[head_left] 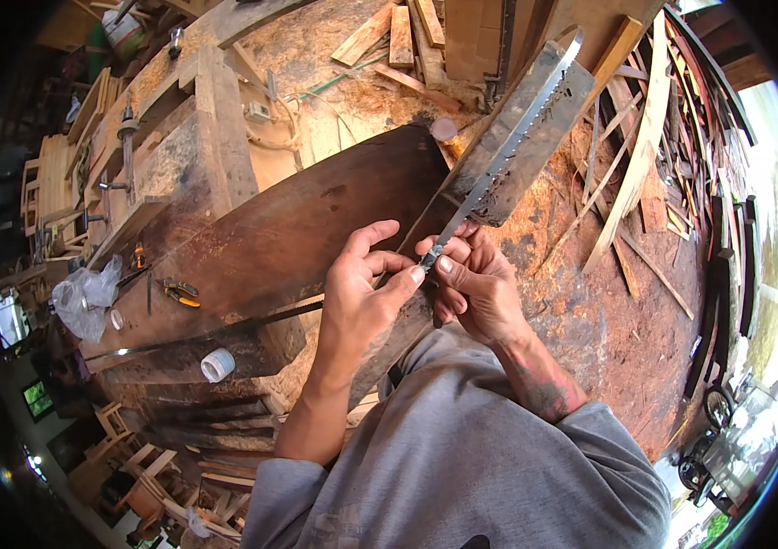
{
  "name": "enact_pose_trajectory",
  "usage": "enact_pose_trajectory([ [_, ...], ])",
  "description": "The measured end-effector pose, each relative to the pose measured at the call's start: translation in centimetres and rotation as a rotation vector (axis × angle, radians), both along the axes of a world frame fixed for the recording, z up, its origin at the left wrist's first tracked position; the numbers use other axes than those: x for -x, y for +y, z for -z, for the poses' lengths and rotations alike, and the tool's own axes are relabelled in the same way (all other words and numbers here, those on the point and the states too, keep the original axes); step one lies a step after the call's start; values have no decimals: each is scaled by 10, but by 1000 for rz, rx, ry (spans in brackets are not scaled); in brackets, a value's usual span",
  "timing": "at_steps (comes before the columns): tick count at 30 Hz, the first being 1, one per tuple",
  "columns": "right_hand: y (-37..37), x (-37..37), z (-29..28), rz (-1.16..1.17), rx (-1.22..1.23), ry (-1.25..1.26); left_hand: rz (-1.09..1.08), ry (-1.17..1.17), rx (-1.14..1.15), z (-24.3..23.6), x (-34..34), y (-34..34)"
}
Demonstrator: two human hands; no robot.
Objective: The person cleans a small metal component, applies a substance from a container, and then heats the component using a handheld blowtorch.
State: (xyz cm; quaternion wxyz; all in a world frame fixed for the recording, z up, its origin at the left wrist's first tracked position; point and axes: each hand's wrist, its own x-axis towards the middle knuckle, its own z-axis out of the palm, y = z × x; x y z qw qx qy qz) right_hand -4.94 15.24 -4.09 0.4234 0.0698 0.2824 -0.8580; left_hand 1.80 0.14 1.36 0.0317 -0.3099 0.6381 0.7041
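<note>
A long, narrow toothed metal saw blade [518,128] runs up to the right over a stained grey block [561,96]. My left hand [359,306] has its thumb tip and bent index finger at a small crumpled silvery section at the blade's near end, with another finger raised. My right hand [489,297] pinches that same end between thumb and fingers, its lower fingers curled underneath. Whatever lies inside the pinch is mostly hidden. Beyond my hands is a wide dark-brown curved wooden surface [334,197].
Yellow-black pliers [181,292], a crumpled plastic bag [84,297] and a white tub [218,364] lie at left. Wood offcuts [361,41] are at the back, a clamp [127,133] at upper left. Many long wood strips [627,210] crowd the right side of the sawdust-covered worktop [590,357].
</note>
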Motion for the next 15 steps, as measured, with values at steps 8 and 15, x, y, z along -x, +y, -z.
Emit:
enact_pose_trajectory([
  [8, 0, 2, -2, -10, 4, -19, -5, 11, 16, 1, 0, 0],
  [15, 0, 2, -2, -15, 5, -32, -16, 12, 10, -1, 0, 3],
])
